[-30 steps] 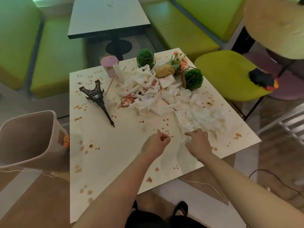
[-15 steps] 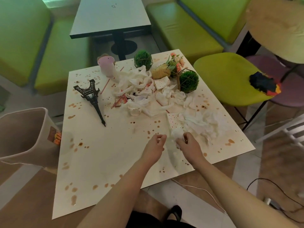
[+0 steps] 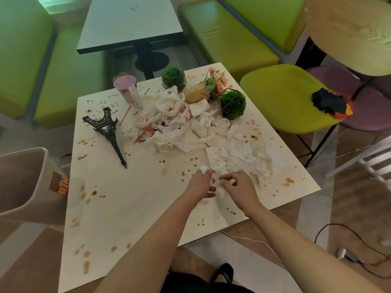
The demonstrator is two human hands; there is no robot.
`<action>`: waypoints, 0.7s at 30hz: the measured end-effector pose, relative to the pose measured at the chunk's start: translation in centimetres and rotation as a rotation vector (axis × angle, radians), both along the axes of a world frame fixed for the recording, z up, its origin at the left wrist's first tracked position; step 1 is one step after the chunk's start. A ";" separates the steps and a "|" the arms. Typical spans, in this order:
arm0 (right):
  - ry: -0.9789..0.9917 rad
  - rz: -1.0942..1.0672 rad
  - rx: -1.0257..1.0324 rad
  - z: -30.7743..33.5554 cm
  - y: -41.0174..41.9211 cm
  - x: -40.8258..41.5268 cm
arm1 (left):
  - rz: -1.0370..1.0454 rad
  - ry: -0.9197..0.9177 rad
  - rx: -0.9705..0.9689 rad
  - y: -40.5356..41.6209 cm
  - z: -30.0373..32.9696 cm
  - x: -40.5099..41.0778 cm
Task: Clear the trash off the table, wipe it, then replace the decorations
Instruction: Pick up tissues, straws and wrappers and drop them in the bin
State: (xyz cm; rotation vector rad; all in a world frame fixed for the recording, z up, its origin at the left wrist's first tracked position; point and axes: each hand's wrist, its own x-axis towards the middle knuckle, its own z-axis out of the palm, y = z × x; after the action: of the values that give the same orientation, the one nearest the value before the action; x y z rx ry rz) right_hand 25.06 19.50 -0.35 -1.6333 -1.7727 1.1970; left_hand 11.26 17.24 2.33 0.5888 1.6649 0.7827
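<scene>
A cream table [image 3: 131, 208] is spattered with brown stains. Crumpled white tissues [image 3: 167, 115] are heaped across its far half, with another heap [image 3: 251, 159] at the right. My left hand [image 3: 201, 182] grips a small wad of white tissue [image 3: 204, 169]. My right hand [image 3: 237, 187] is beside it, its fingers pinching at tissue lying between the hands. A dotted paper napkin [image 3: 214, 158] lies just beyond them. A black Eiffel tower model [image 3: 108, 130] lies tipped over at the left. Two green ball plants [image 3: 173, 78] [image 3: 232, 104] and a flower bunch [image 3: 213, 81] stand at the far side.
A beige waste bin [image 3: 23, 182] stands at the table's left edge. A pink cup [image 3: 125, 87] sits at the far left corner, with red straws [image 3: 124, 113] among the tissues. A green chair [image 3: 285, 98] with a dark cloth [image 3: 330, 105] is at the right. Cables [image 3: 359, 250] lie on the floor.
Both hands drew together over the tissue near the front of the right heap. My left hand now has a wad of tissue in its grip. The camera shifted slightly.
</scene>
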 end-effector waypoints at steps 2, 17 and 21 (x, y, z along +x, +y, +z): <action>-0.162 0.021 0.091 -0.5 0.6 0.5 | 0.022 0.037 -0.041 0.2 -0.4 -0.4; -0.509 0.276 0.092 -3.5 0.8 0.5 | 0.010 0.131 -0.124 -0.8 -1.8 -2.6; -0.285 0.185 0.055 -2.4 1.1 -0.6 | 0.109 0.066 -0.096 -1.0 -1.0 -3.4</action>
State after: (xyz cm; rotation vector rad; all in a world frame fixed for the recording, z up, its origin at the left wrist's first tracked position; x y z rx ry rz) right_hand 24.50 20.62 -2.71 -1.7069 -2.1531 1.0205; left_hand 7.84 16.27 1.35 0.4642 1.7963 0.7638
